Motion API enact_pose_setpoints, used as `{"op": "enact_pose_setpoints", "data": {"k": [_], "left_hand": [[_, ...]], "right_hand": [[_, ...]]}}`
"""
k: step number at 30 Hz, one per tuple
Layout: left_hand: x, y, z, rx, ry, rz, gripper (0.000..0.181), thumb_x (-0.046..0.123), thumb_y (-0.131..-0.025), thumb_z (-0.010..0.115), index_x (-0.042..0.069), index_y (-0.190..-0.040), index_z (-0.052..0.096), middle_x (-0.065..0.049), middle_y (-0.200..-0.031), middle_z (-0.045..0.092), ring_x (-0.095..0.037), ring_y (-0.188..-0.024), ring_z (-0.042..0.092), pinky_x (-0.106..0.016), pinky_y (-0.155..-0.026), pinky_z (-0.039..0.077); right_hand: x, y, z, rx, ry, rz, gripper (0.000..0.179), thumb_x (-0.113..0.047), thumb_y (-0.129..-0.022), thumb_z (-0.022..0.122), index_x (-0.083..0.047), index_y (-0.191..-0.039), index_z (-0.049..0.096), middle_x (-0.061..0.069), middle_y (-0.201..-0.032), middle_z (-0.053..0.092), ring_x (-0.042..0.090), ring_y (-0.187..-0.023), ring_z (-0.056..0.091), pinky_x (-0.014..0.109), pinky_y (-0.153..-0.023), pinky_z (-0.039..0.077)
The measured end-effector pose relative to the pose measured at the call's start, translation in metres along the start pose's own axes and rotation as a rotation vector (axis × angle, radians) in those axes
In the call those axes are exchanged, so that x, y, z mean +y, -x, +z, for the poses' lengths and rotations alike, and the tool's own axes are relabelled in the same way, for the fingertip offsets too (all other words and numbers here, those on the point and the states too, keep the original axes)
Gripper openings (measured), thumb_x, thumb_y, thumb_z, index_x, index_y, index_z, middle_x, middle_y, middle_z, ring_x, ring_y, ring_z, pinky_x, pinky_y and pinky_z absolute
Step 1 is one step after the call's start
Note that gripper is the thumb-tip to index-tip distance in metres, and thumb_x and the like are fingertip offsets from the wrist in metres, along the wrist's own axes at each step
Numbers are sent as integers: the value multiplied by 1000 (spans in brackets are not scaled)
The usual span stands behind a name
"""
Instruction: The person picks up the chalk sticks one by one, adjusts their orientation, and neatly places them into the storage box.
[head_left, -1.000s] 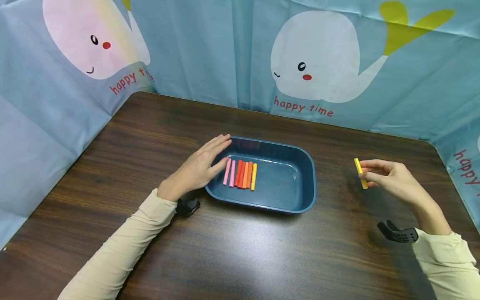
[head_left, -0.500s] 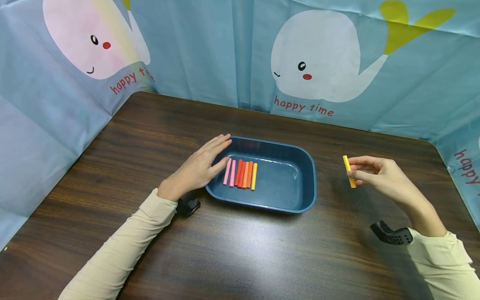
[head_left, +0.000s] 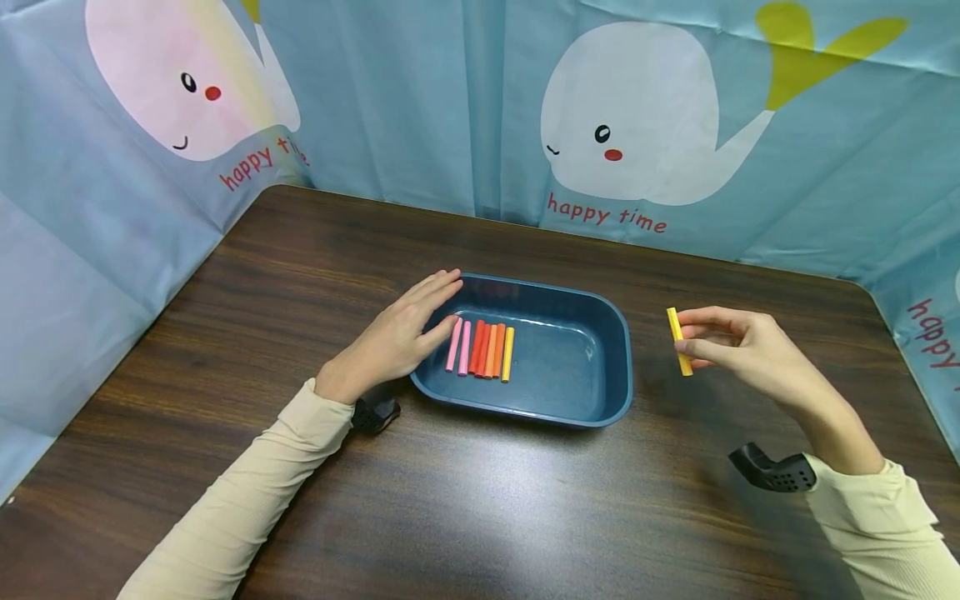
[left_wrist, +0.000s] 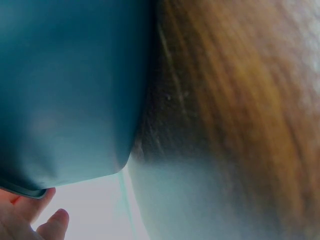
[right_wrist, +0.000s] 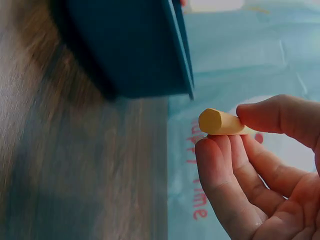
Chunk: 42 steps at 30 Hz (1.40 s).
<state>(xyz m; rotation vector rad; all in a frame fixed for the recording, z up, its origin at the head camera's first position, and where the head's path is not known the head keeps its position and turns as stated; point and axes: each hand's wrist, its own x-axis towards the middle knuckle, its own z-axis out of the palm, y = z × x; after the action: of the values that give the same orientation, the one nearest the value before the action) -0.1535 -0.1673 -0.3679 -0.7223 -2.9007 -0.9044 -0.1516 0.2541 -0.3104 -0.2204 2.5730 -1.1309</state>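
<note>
A blue tray (head_left: 558, 362) stands mid-table, with a row of crayon sticks lying in its left half. From left to right they are pink crayons (head_left: 465, 348), red crayons (head_left: 477, 348), orange crayons (head_left: 496, 352) and a yellow crayon (head_left: 507, 355). My left hand (head_left: 393, 337) rests at the tray's left rim, fingers fairly straight along the far corner and thumb over the side. Right of the tray, my right hand (head_left: 757, 354) pinches another yellow crayon (head_left: 680, 343) above the table. Its six-sided end faces the right wrist camera, between thumb and fingertips.
The dark wooden table (head_left: 300, 275) carries the tray. A blue curtain (head_left: 405, 108) with printed whales hangs along the table's back and sides. A black wrist device (head_left: 772, 469) sits at the right cuff, another black wrist device (head_left: 375, 413) at the left.
My right hand has moved left toward the tray, carrying the yellow crayon. The left hand, the tray and the crayons in it have stayed where they were.
</note>
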Motion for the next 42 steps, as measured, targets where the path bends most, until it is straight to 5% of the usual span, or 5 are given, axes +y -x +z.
{"op": "enact_pose_setpoints", "data": {"k": [16,25,42], "left_hand": [[0,0,0,-4,3,0,59,21,-101,56,3,-153,36,-9,-163,29,-27,-153,22,-50,-122,26],[0,0,0,-2,4,0,59,21,-101,57,3,-153,36,-9,-163,29,-27,-153,22,-49,-122,26],[0,0,0,-1,5,-2,59,22,-101,57,4,-153,36,-9,-163,29,-27,-153,23,-50,-122,27]], "right_hand": [[-28,-8,16,-58,-110,-49,47,-19,-95,67,4,-134,53,-13,-99,71,6,-82,73,28,-77,61],[-42,-18,34,-102,-156,-65,48,-17,-95,68,3,-135,53,15,-111,68,7,-85,71,31,-79,61],[-58,-36,66,-153,-160,-77,46,-17,-92,70,-2,-133,56,19,-111,64,15,-81,73,37,-80,61]]}}
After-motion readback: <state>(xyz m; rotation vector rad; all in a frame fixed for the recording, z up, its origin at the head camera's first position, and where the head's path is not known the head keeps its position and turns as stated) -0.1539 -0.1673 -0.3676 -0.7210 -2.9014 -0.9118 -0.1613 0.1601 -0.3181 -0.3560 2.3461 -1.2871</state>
